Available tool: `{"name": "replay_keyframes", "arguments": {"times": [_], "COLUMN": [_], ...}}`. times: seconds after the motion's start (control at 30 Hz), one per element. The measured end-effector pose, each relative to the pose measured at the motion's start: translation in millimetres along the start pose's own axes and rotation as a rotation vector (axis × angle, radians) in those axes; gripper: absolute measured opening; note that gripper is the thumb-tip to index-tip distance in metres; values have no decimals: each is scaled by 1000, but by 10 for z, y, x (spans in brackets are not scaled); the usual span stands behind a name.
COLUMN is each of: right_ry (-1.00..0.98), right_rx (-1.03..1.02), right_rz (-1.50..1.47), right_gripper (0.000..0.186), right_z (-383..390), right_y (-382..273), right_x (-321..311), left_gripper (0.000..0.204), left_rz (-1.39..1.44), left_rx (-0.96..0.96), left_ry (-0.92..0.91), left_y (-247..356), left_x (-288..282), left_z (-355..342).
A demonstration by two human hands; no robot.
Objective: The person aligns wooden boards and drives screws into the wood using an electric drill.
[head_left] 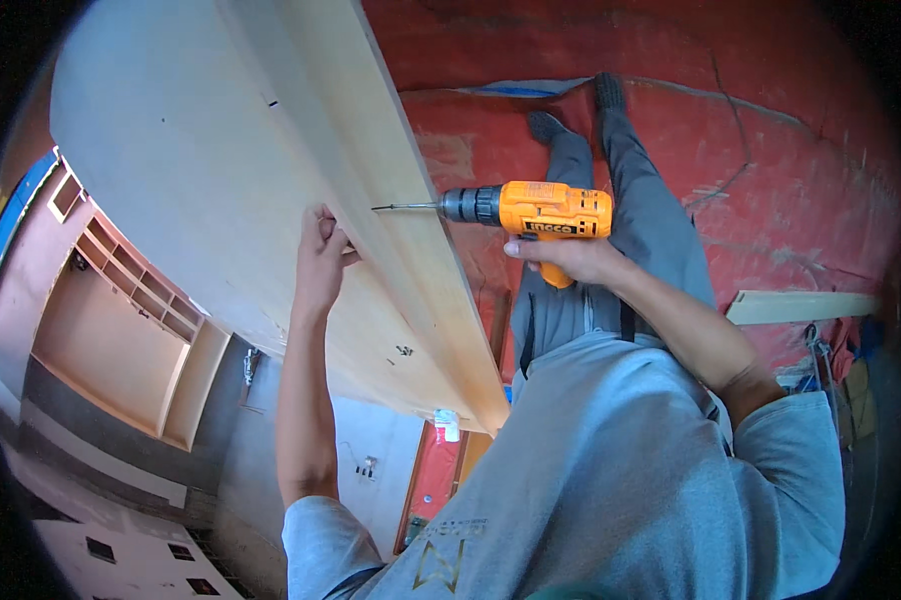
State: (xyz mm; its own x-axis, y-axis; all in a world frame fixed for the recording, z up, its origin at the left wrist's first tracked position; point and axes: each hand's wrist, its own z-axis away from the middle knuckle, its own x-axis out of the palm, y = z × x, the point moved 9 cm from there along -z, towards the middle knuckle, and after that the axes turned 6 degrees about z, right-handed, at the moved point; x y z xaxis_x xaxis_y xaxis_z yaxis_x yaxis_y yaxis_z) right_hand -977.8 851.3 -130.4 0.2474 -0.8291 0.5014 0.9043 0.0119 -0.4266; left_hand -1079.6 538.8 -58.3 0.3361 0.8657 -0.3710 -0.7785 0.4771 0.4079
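My right hand [571,262] grips the handle of an orange and black cordless drill [551,207]. Its long thin bit [407,206] points left, and the tip is at the narrow wooden board [411,170] that runs along the edge of a wide pale panel [211,190]. Whether the tip touches the wood, I cannot tell. On the panel side, close to that board and left of the bit, is my left hand [320,262]. Its fingers are bent and drawn together, and anything between them is too small to make out.
Small metal pieces [404,350] lie on the panel. A wooden cabinet frame with compartments [121,330] stands at the left. A white package [447,424] sits near the panel's near end. A pale plank [801,307] lies on the red floor covering [771,160] at right.
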Motion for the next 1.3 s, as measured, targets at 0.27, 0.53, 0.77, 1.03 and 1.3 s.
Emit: {"name": "replay_keyframes", "arguments": {"times": [0.27, 0.53, 0.77, 1.03, 1.3], "right_ry": [-26, -27, -30, -30, -46], "right_rx": [87, -28, 15, 92, 34], "right_rz": [23, -52, -11, 11, -3], "right_gripper": [34, 42, 45, 34, 34], "right_z": [-8, -57, -102, -125, -155], "right_y": [55, 134, 181, 273, 223], "right_x": [2, -25, 7, 29, 54], "left_gripper": [51, 49, 49, 43, 42], "left_rz": [-695, -679, -653, -558, -457], "left_rx": [352, 389, 409, 507, 421], "left_ry": [141, 571, 606, 568, 544], "left_y": [265, 181, 182, 245, 204], "left_x": [422, 390, 350, 373, 336], "left_z": [135, 104, 152, 135, 123]}}
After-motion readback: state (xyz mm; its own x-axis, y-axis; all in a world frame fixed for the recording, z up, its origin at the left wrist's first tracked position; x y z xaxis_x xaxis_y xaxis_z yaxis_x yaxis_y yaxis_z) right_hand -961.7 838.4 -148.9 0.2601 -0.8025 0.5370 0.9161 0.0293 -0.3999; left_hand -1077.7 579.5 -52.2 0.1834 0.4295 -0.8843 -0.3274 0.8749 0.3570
